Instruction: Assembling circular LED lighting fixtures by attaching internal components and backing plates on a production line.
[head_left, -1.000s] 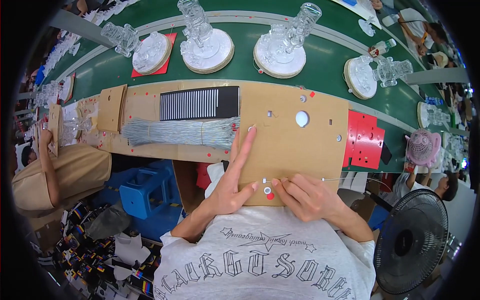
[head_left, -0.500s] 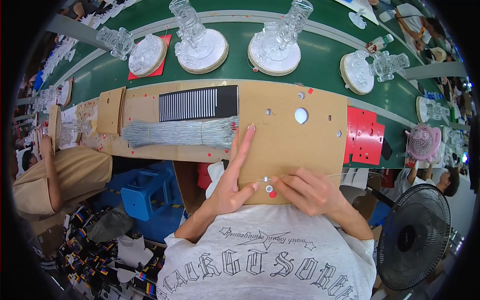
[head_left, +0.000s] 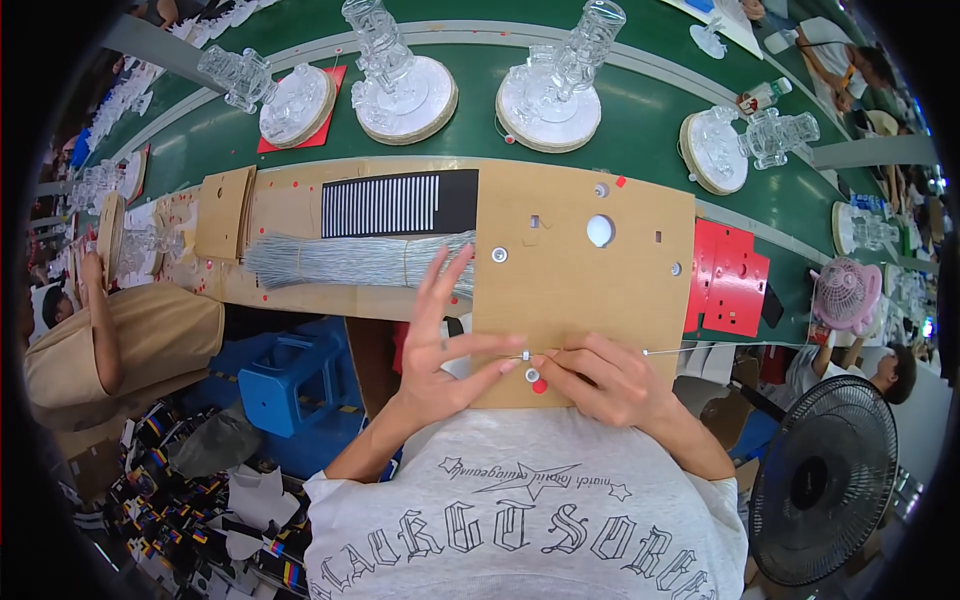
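Observation:
A brown cardboard panel with punched holes and small ringed holes lies in front of me, its near edge against my shirt. Across its near part runs a thin wire, passing a small white piece and trailing off to the right. My right hand pinches this wire beside the white piece. My left hand is open, fingers spread, its thumb and forefinger apart on either side of the wire's left end. Below the wire are a ringed hole and a red dot.
A bundle of grey wires lies left of the panel, below a black-and-white striped sheet. Red panels lie to the right. Clear glass-like pieces on round white bases stand behind. A black fan is at right, a blue stool at left.
My left hand has lifted off the panel, uncovering a ringed hole, and brought its forefinger down to the wire. My right hand stays at the wire.

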